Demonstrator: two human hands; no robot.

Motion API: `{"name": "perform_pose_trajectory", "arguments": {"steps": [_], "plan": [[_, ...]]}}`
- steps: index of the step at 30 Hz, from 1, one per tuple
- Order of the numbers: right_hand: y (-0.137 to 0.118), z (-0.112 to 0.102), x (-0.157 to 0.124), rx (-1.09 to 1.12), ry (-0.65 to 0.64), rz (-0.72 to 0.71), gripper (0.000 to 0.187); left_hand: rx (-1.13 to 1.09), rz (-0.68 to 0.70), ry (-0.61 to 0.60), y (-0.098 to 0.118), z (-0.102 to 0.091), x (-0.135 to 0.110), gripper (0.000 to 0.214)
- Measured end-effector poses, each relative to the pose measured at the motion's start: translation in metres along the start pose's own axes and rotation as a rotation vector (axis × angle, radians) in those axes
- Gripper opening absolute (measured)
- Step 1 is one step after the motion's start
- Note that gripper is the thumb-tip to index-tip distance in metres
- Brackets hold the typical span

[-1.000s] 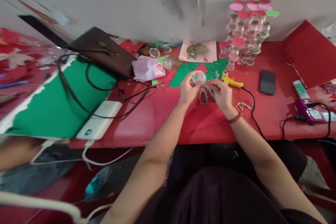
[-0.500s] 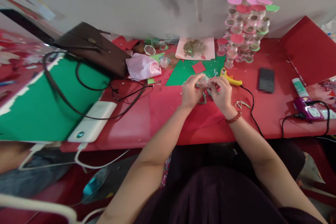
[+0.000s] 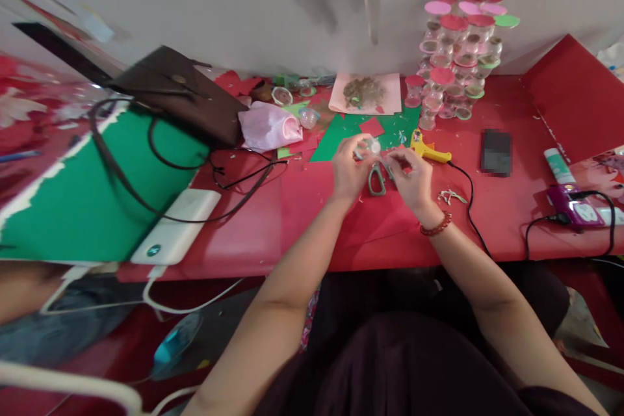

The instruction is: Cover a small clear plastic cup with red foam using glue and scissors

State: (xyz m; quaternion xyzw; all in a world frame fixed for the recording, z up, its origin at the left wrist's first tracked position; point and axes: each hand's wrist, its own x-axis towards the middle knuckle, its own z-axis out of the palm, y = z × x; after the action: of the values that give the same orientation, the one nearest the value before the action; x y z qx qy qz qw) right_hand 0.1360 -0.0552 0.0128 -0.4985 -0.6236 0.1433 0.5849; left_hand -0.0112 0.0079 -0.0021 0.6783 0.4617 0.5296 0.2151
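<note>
A small clear plastic cup [image 3: 374, 145] is wrapped in the fingers of my left hand [image 3: 349, 169]. Close beside it, my right hand [image 3: 410, 175] has its thumb and fingertips pinched together near the cup's lower side. Whatever lies in that pinch is too small to make out. Grey-handled scissors [image 3: 376, 182] rest on the red paper beneath both hands, their blades hidden. Just beyond my fingers lies a red paper square [image 3: 372, 127] on a green sheet [image 3: 336, 136]. To the right of my right hand sits a yellow glue gun [image 3: 429, 148].
Stacked clear cups with coloured discs [image 3: 455, 58] stand at the back right. A brown bag [image 3: 180, 94], pink cloth pouch [image 3: 270, 127] and white power bank [image 3: 178, 227] occupy the left. Further right are a dark blurred object [image 3: 496, 153], glue stick [image 3: 559, 166] and purple power adapter [image 3: 575, 207].
The cup has turned in my left hand, and my right fingertips have shifted slightly lower and apart from it. More of the scissors' handle shows. The camera view has tilted slightly.
</note>
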Motion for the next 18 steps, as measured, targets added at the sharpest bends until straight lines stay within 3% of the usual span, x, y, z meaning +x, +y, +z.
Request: {"name": "perform_pose_trajectory", "arguments": {"steps": [7, 13, 18], "plan": [[0.016, -0.003, 0.007, -0.063, 0.060, 0.063, 0.015, -0.182, -0.032, -0.088, 0.000, 0.004, 0.001, 0.042], [0.013, -0.001, 0.007, -0.010, 0.073, -0.095, 0.011, -0.020, 0.100, -0.081, 0.008, 0.001, -0.004, 0.032], [0.017, 0.000, 0.009, -0.026, 0.066, -0.069, 0.011, -0.025, 0.142, -0.120, 0.013, 0.002, -0.008, 0.032]]}}
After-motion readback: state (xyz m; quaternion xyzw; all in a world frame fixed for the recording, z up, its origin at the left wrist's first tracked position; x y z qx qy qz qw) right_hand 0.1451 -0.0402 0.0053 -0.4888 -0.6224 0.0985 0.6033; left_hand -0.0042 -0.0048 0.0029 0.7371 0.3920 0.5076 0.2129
